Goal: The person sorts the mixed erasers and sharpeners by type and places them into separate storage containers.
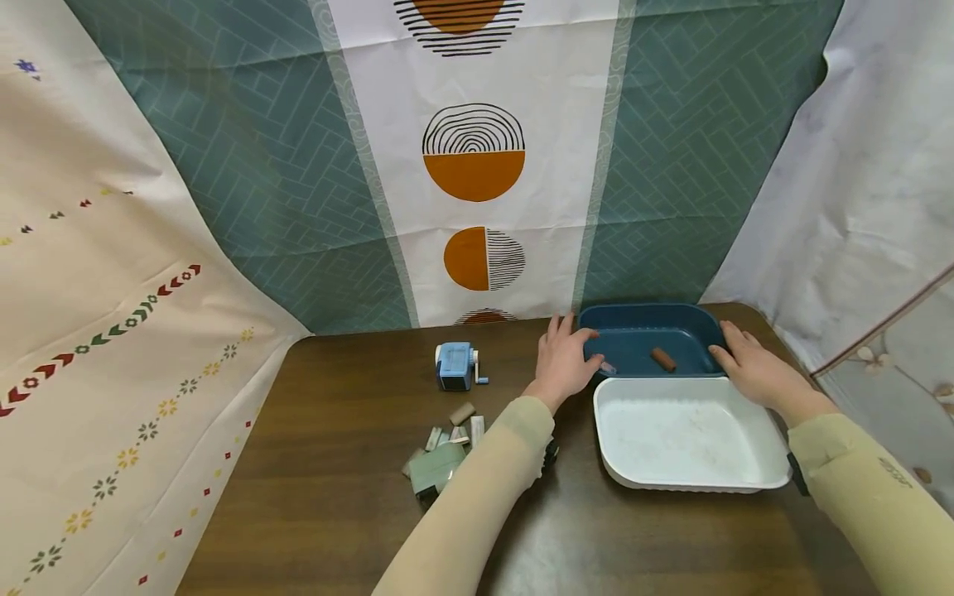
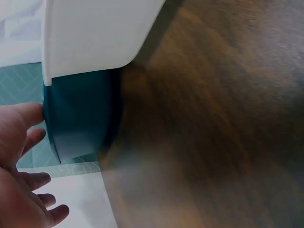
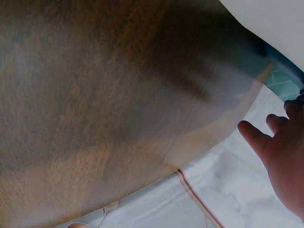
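A dark blue tray [image 1: 641, 313] lies at the back right of the table, holding a short brown piece [image 1: 662, 359] and a small pale piece [image 1: 608, 367]. At its left end is my left hand [image 1: 564, 358], fingers spread. In the left wrist view, the thumb side of this left hand [image 2: 19, 137] is at the blue rim and the other fingers stand apart from it. My right hand [image 1: 760, 372] is at the tray's right end, thumb over the rim and fingers outside. A white tray [image 1: 693, 430] sits directly in front of the blue one.
A blue hand-crank pencil sharpener [image 1: 455, 366] stands left of my left hand. Nearer, partly behind the left sleeve, lie a green box-like item [image 1: 436, 468] and several small pale blocks [image 1: 477, 429]. Cloth hangings [image 1: 477, 248] rise along the table's back edge.
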`<act>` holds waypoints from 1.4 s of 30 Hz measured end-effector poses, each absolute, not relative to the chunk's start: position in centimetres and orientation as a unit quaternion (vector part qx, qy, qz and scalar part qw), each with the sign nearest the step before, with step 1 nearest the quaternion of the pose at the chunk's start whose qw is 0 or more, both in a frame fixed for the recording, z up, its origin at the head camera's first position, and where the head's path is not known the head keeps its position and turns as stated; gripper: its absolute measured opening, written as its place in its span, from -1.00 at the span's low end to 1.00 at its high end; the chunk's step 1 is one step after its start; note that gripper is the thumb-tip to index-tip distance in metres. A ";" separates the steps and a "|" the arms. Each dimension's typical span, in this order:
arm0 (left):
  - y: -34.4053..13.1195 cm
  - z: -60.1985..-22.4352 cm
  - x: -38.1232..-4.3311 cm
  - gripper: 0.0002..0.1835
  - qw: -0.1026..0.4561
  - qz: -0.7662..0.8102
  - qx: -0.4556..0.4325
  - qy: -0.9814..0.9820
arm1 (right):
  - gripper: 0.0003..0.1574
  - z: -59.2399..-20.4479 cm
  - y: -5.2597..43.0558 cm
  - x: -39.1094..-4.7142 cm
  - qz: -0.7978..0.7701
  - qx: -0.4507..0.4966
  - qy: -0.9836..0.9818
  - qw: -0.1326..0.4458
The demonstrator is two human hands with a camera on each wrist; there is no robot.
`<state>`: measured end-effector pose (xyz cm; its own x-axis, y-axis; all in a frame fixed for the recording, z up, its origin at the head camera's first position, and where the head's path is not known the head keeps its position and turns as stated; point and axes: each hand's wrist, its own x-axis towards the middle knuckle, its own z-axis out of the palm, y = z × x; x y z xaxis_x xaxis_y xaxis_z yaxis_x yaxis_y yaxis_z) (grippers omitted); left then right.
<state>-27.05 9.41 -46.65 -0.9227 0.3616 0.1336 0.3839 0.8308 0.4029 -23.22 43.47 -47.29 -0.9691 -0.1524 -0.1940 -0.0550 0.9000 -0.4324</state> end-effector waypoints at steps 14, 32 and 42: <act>8.5 -46.7 -27.4 -0.52 0.030 -0.223 -0.192 -0.955 | 0.08 -47.4 43.7 -23.4 -0.216 -0.051 0.969 0.112; 7.2 -46.4 -27.3 -0.60 0.035 -0.260 -0.203 -0.943 | 0.07 -47.8 43.9 -23.3 -0.206 -0.049 0.971 0.111; 5.4 -45.2 -26.8 -0.63 0.034 -0.280 -0.210 -0.936 | 0.09 -47.5 43.7 -23.4 -0.205 -0.048 0.971 0.115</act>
<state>-26.83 5.38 -45.24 -0.9096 0.3736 0.1817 0.4120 0.7552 0.5097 -23.42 43.65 -47.53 -0.9687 -0.1409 -0.2045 -0.0464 0.9115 -0.4086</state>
